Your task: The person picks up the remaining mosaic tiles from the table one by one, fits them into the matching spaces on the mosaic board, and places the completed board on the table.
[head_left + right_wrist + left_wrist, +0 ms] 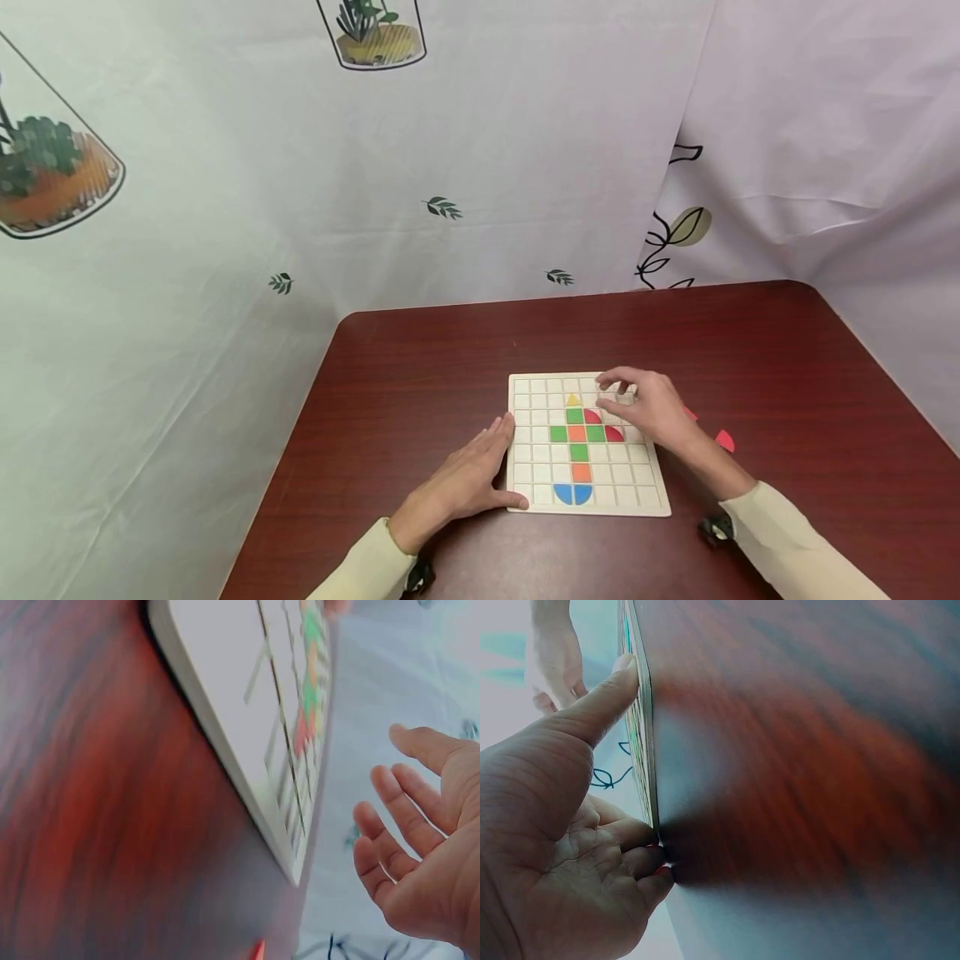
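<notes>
A white gridded board (626, 497) lies on the table with coloured pieces in its squares. A yellow triangle (573, 400) tops a column of green squares (579, 452) and orange squares (581, 472), with blue quarter circles (573, 494) at its foot. Two red quarter circles (613, 434) sit right of the column. My left hand (471, 473) rests along the board's left side, fingers straight, thumb (622, 682) over the near corner. Above the board's right half hovers my right hand (647, 406), fingers loosely bent and spread, nothing between them in the right wrist view.
Loose red pieces (724, 441) lie on the dark red wooden table (420, 367) to the right of the board, one partly behind the right wrist. A pale curtain (487, 150) printed with plants hangs behind the table.
</notes>
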Demonstrator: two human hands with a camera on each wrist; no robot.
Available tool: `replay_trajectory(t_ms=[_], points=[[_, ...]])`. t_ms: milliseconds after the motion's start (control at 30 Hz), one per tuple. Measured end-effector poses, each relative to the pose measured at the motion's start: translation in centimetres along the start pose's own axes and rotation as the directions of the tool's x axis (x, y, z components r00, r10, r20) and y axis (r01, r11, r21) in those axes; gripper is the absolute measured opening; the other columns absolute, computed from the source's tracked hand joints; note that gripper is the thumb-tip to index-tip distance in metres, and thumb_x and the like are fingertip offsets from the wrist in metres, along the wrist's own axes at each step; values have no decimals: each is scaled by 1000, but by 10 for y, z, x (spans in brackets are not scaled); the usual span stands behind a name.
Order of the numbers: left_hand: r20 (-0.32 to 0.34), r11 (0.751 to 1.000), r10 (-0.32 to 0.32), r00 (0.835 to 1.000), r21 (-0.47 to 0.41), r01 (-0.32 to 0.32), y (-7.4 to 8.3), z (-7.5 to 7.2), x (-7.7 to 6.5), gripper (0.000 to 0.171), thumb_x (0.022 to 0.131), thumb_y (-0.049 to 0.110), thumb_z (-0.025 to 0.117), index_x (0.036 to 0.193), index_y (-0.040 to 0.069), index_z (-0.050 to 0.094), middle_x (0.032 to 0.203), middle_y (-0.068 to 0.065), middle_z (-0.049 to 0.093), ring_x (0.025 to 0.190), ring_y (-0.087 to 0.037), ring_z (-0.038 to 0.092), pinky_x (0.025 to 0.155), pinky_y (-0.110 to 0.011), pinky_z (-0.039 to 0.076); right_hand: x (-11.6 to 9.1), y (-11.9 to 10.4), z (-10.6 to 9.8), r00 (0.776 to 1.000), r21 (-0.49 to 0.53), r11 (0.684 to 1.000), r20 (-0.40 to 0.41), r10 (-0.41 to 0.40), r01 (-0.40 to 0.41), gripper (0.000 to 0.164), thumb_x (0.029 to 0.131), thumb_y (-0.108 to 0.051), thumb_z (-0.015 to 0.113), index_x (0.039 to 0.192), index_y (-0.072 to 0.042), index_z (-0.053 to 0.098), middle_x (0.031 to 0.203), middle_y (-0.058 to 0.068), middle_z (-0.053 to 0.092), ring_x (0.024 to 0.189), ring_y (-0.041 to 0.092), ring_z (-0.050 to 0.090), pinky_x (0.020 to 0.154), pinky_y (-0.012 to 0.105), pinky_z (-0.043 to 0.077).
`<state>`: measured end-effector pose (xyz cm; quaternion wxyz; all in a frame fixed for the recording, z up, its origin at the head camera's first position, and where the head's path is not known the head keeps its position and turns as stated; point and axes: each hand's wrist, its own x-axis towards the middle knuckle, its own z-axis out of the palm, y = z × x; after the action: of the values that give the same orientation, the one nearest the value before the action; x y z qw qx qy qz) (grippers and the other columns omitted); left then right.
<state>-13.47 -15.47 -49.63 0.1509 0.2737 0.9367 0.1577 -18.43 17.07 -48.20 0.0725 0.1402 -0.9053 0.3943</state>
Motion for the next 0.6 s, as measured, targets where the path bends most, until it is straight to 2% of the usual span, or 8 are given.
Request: replay_trajectory(t_ms=[133,233,400,600], points=[[-1,1000,-2,1000,-7,2,0,0,0,118,88,56,83,170,2,17,177,-11,16,162,-23,19,128,-41,26,-8,12,-25,997,35,998,-64,52,-50,31,86,-12,90,114,-6,79,84,1,68,73,19,58,60,24,45],[-3,1000,1,1000,-2,-1,0,0,0,118,88,56,83,170,2,17,177,-11,16,162,-23,19,128,-41,26,-18,21,-43,991,62,996,-106,75,-69,30,87,-11,90,114,-5,79,85,3,71,72,16,61,60,21,50],[-5,1000,4,1000,3,-4,0,0,1,118,88,57,83,170,2,17,177,-11,16,162,-23,19,129,-40,25,-41,38,-66,985,27,995,-142,98,-95,31,86,-15,91,115,-7,79,88,3,72,73,10,61,59,19,49],[-2,1000,-1,1000,0,1,0,0,1,118,88,56,83,169,2,17,177,-12,16,162,-24,19,129,-41,24,-63,55,-82,978,-22,989,-153,144,-149,37,86,-17,92,118,-7,78,96,6,75,78,4,60,63,15,46]])
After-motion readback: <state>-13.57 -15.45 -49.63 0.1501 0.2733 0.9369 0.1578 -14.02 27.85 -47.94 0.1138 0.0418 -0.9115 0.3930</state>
